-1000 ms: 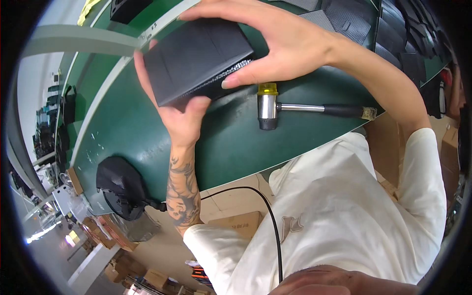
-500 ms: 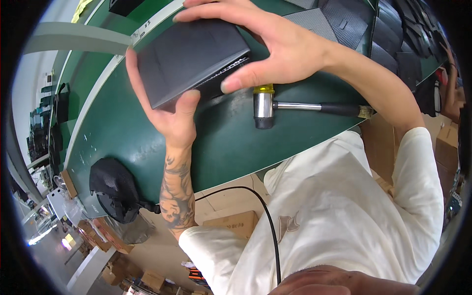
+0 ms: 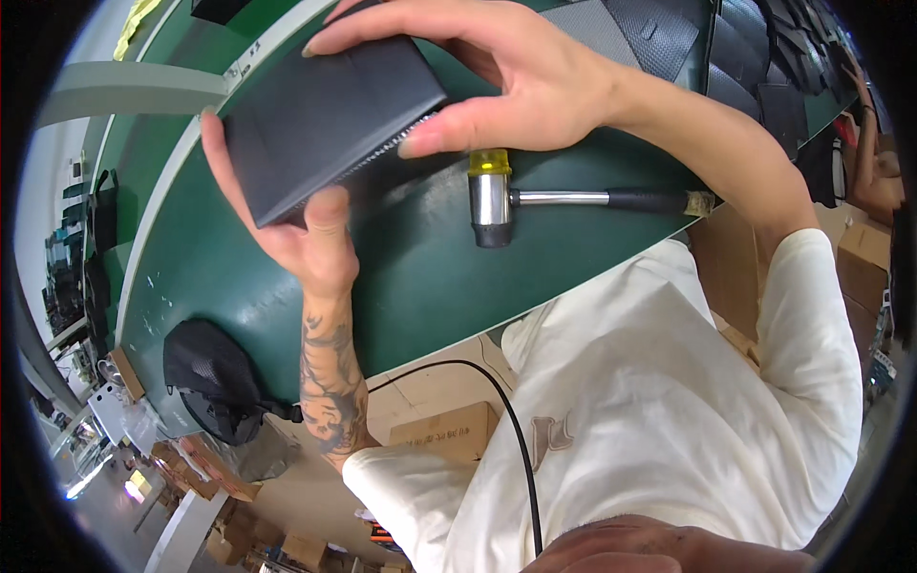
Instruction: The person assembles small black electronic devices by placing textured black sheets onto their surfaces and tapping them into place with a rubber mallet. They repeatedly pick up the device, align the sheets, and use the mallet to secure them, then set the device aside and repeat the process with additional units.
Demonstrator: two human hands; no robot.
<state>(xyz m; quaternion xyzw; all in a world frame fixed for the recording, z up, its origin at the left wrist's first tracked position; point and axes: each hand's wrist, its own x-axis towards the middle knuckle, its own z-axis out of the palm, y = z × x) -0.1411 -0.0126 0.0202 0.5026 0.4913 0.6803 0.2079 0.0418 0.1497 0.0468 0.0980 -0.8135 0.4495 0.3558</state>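
Observation:
Above the green table, both hands hold a black box-shaped piece (image 3: pixel 330 119) with smooth sides and a toothed or stitched-looking edge along its near right side. My left hand (image 3: pixel 310 239) is closed round its left and lower end, thumb on the near side and a finger up the left edge. My right hand (image 3: pixel 535 81) grips its far right end, thumb at the toothed edge and fingers over the top. Close to the right thumb, a mallet (image 3: pixel 491 205) lies on the table, with a yellow face, a black face and a black grip.
The green table (image 3: pixel 420 296) has a pale rail (image 3: pixel 158 201) on its far left. A black mesh bag (image 3: pixel 212 368) sits at the left. Grey and black textured sheets (image 3: pixel 659 38) lie at the far right. A black cable (image 3: pixel 506 382) hangs before my shirt; cartons (image 3: pixel 444 430) stand below.
Both hands and the black piece have shifted slightly left, and the piece tilts a little more. Its toothed edge shows more on the near side. The mallet still lies on the table.

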